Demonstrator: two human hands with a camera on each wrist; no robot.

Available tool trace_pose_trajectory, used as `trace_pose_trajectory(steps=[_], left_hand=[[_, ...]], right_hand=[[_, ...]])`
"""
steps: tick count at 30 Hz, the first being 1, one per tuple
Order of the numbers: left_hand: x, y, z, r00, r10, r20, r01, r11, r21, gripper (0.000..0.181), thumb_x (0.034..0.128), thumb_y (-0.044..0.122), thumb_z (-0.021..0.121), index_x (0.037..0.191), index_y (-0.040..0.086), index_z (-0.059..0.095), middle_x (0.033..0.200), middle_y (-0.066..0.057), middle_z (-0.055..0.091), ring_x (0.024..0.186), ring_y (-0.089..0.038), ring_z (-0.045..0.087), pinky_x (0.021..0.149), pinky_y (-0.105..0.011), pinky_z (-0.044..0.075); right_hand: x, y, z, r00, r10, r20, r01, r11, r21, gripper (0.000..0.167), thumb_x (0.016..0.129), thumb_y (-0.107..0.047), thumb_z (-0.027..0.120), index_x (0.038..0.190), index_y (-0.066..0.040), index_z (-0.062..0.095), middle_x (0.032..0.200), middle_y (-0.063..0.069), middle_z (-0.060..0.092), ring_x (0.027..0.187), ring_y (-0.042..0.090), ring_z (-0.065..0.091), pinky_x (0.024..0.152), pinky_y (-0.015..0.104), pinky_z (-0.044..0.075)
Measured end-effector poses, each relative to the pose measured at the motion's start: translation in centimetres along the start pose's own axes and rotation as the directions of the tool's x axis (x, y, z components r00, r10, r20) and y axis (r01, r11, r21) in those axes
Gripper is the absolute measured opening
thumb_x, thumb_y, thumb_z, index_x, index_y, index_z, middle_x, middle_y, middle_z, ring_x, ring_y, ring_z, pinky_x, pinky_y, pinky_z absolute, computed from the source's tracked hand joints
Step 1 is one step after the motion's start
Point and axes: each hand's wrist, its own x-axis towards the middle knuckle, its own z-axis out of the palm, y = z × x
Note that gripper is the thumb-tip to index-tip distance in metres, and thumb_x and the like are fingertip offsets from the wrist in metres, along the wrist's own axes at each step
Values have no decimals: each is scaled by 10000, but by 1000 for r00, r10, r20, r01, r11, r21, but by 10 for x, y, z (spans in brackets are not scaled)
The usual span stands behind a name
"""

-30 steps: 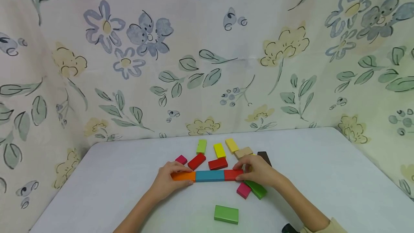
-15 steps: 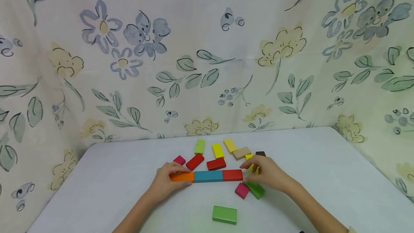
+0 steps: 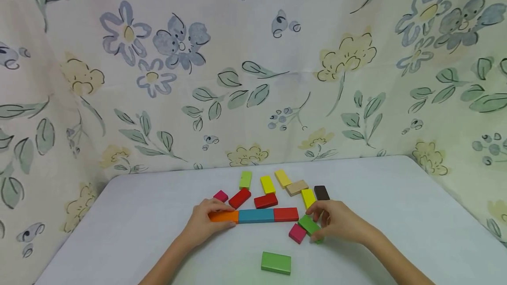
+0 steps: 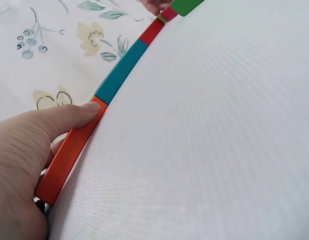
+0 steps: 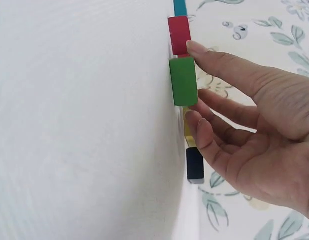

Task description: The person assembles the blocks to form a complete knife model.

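My left hand [image 3: 208, 218] grips the orange block [image 3: 224, 217] at the left end of a straight row on the white table. Its thumb lies along the near side and its fingers along the far side. A teal block [image 3: 256, 216] and a red block [image 3: 286, 214] continue the row end to end. At the right, my right hand [image 3: 343, 222] hovers with bent fingers spread around a green block [image 3: 309, 225]; no firm hold shows. The thumb covers part of that block's near end. A crimson block [image 3: 297, 233] lies against the green one.
Behind the row lie loose red [image 3: 266, 200], yellow [image 3: 308, 199], light-green [image 3: 245, 180], tan [image 3: 297, 187] and dark brown blocks [image 3: 321, 192]. Another green block [image 3: 276, 263] lies nearer the front. A floral cloth [image 3: 253, 100] hangs behind the table [image 3: 158, 197].
My right hand has released the red block at the row's right end and moved right and nearer, to the green block. The left hand stays on the orange block.
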Motion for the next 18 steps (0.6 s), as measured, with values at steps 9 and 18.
trace_pose_trajectory(steps=[9,18], left_hand=[[0,1,0,1000,-3,1,3,1000,-14,264,843,227,903,1096,234,828,1129,22,678,1127,-202,540,947,-395,453],[0,3,0,1000,-15,-11,15,1000,5,266,829,226,913,1081,243,830,1112,37,680,1120,-193,546,958,-435,403]], right_hand=[[2,8,-7,996,25,-86,-34,994,-106,306,815,-119,906,1077,-40,769,909,-21,667,804,156,553,642,208,513],[4,12,-12,994,-8,-110,-5,993,-119,311,851,-76,865,1144,-26,773,1026,24,700,837,160,542,663,201,508]])
